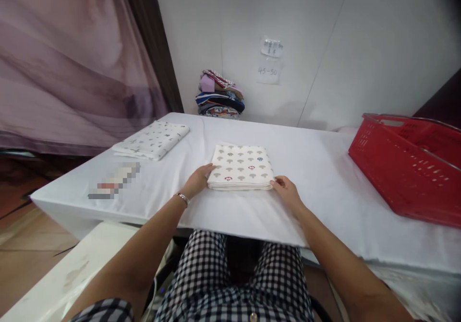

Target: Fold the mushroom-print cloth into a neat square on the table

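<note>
A white cloth with a mushroom print (240,164), folded into a thick, neat rectangle, lies flat on the white-covered table (237,211) in front of me. At its left edge is my left hand (199,179), fingertips touching the side and part of the top. My right hand (287,190) is at the near right corner, with its fingers bent and pinched against the folded layers. A bracelet circles my left wrist. The undersides of both hands and some fingertips are hidden.
Another folded white printed cloth (154,139) lies at the far left, with a blurred-out object (114,181) nearer me. A red plastic basket (406,168) stands at the right. Several folded fabrics (220,96) are stacked behind the table by the wall, below paper notes (268,70).
</note>
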The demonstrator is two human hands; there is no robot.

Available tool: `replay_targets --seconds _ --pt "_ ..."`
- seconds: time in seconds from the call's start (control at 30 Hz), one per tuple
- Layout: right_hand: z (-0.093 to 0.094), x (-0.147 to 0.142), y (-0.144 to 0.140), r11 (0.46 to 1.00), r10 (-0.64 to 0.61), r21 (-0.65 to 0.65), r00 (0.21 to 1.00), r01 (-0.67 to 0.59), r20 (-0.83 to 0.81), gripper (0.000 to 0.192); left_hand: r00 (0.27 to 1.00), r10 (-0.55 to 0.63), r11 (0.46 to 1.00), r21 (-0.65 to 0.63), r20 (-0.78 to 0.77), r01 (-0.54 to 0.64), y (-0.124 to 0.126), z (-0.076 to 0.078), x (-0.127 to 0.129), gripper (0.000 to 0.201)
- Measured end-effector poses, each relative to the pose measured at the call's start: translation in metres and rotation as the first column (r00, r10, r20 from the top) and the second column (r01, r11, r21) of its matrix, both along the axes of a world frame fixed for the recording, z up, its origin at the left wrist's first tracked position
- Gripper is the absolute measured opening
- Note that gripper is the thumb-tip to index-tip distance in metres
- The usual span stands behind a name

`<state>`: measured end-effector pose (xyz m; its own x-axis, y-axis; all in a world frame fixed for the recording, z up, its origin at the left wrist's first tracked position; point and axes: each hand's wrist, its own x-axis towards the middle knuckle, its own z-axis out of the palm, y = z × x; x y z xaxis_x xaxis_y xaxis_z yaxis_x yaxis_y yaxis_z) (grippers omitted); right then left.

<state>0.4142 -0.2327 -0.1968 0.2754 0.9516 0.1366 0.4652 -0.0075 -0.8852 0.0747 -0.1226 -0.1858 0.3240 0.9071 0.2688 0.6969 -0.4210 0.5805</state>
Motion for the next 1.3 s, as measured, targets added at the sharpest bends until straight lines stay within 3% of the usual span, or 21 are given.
replay_targets --seconds 0.13,0.23,0.33,0.53,0.87,1.3 --pt "-0.010 -0.003 0.000 0.985 -0.004 0.171 0.990 -0.021 0.141 0.050 0.939 0.239 0.968 -0.142 0.248 -0.209 -0.031 -0.004 0.006 0.041" --pt "-0.014 -0.004 0.000 0.970 0.040 0.224 0.969 -0.096 0.244 0.040 0.937 0.172 0.985 -0.043 0.306 -0.166 -0.050 -0.007 0.014 0.036" --pt "-0.015 -0.003 0.000 0.966 0.064 0.228 0.968 -0.122 0.243 0.033 0.973 0.072 0.986 0.129 0.218 -0.102 -0.057 -0.012 0.019 0.035" --pt "-0.018 0.000 0.001 0.963 0.059 0.246 0.976 -0.111 0.209 0.033 0.998 0.060 0.924 0.377 0.024 -0.064 -0.056 -0.019 0.022 0.026" --pt "-0.016 -0.004 0.011 0.892 -0.027 0.411 0.885 -0.188 0.465 0.025 0.991 0.041 0.894 0.448 -0.128 0.021 -0.059 -0.009 0.050 0.025" --pt "-0.019 -0.009 0.021 0.881 0.055 0.388 0.872 -0.271 0.487 0.022 0.991 0.040 0.899 0.438 -0.126 0.020 -0.062 -0.003 0.064 0.024"
